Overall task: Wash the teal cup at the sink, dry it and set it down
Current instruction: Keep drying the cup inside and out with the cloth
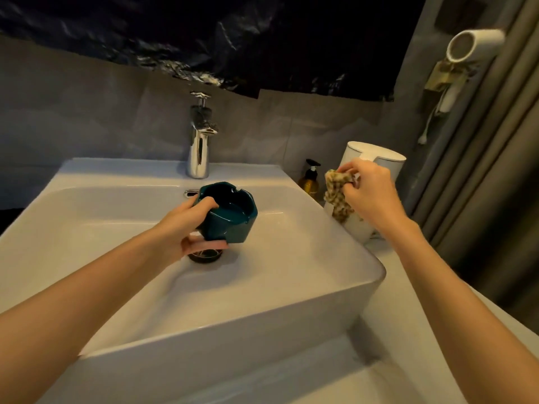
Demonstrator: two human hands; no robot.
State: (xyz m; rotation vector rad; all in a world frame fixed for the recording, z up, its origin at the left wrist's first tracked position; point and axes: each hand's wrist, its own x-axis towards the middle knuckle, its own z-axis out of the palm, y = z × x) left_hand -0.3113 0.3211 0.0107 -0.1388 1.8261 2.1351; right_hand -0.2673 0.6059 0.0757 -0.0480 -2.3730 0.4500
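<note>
Grey tiled wall and a crumpled black plastic sheet [204,39] back a white rectangular sink [116,173] with a chrome faucet [199,147]. The teal cup [230,217] hangs inside the basin, just above the dark drain [205,255] and in front of the faucet. It is dark teal and glossy, with faceted sides that taper to a narrower base and a rim cut by shallow notches. It is tilted so that its shiny inside shows. The left hand [189,225] has its grip clamped on the cup, thumb hooked over the near rim, fingers under the base. The right hand [370,193] has its grip pinched on a bunched checked cloth [338,196], held over the sink's right edge, before a white kettle [376,158] on the bench [408,316].
</note>
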